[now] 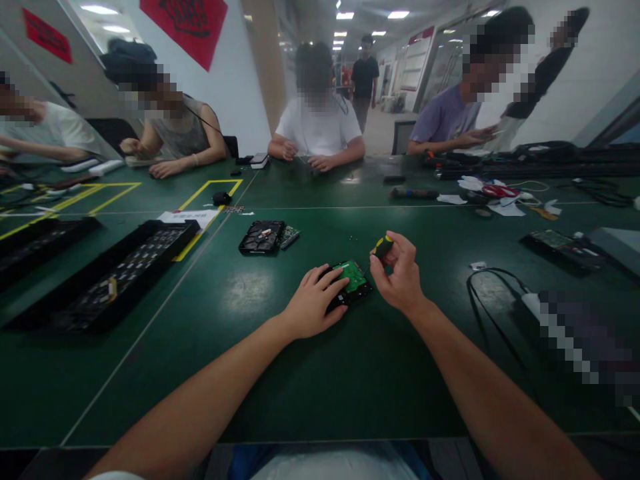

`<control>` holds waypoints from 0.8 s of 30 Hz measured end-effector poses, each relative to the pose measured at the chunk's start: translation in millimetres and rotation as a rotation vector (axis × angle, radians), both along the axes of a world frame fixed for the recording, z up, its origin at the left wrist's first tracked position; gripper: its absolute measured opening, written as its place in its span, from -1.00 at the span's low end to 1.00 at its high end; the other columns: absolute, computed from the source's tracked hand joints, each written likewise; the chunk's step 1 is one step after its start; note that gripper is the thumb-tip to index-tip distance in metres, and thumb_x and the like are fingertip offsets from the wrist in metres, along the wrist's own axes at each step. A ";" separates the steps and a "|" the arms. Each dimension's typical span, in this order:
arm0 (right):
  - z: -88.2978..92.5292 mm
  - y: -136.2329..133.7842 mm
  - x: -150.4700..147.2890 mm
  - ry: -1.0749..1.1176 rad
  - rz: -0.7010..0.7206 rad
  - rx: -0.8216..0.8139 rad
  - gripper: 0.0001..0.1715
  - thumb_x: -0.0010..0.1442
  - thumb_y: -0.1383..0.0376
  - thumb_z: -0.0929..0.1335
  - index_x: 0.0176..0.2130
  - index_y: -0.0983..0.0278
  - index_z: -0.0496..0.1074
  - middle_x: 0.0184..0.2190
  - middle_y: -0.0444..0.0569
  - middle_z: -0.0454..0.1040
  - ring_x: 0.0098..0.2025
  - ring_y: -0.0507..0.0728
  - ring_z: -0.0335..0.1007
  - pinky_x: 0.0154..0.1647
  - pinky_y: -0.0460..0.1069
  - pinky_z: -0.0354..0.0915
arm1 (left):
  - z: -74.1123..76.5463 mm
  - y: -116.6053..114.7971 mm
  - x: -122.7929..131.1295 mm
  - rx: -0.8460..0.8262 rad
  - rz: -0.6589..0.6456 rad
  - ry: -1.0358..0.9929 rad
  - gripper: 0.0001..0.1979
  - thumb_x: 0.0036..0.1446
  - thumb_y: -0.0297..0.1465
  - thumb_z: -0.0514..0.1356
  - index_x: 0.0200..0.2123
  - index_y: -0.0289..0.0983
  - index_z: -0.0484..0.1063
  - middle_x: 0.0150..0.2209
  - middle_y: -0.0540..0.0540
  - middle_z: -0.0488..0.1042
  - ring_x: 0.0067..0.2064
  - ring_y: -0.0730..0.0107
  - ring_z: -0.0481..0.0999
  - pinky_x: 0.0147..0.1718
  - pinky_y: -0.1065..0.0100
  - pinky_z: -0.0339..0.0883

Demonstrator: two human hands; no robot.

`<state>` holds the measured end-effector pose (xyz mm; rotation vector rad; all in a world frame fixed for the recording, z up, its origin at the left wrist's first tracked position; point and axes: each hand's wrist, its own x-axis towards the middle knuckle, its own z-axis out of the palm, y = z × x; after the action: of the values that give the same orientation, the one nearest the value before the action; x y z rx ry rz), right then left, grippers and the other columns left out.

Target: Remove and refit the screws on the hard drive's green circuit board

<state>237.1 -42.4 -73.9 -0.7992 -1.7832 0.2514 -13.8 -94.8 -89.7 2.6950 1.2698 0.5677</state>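
A hard drive lies on the green table in front of me, its green circuit board facing up. My left hand steadies it, fingers over the top and thumb along the near edge, covering its left part. In my right hand is a screwdriver with a yellow and black handle, pinched between thumb and fingers. The handle leans above the drive's right end. Its thin shaft is hard to see, and I cannot tell whether the tip touches a screw.
Beyond my left hand sits a black drive casing with a loose circuit board beside it. A long black tray with small parts stands left. Cables and another board lie right. Several people sit across the table.
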 end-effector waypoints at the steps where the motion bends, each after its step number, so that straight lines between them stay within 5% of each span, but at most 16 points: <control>1: 0.3 -0.1 0.0 0.000 -0.001 0.004 -0.19 0.38 0.29 0.40 0.44 0.05 0.00 0.16 0.14 0.48 -0.11 0.20 0.67 -0.10 0.14 0.64 | 0.1 0.0 0.0 -0.001 0.000 -0.003 -0.34 0.33 -0.16 0.27 0.44 -0.16 0.28 0.49 -0.19 0.22 0.51 -0.26 0.09 0.43 -0.31 0.08; 24: 1.8 -2.2 -1.8 -0.071 -0.046 0.015 -0.16 0.39 0.23 0.40 0.48 0.05 0.01 0.23 0.19 0.46 -0.12 0.23 0.67 -0.11 0.20 0.66 | 0.2 0.4 -0.2 -0.016 -0.003 0.001 -0.32 0.33 -0.16 0.28 0.45 -0.15 0.27 0.49 -0.20 0.22 0.52 -0.26 0.07 0.44 -0.31 0.07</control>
<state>235.3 -44.6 -72.1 -0.8460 -1.8292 0.1808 -14.0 -94.5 -89.5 2.6839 1.2645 0.5541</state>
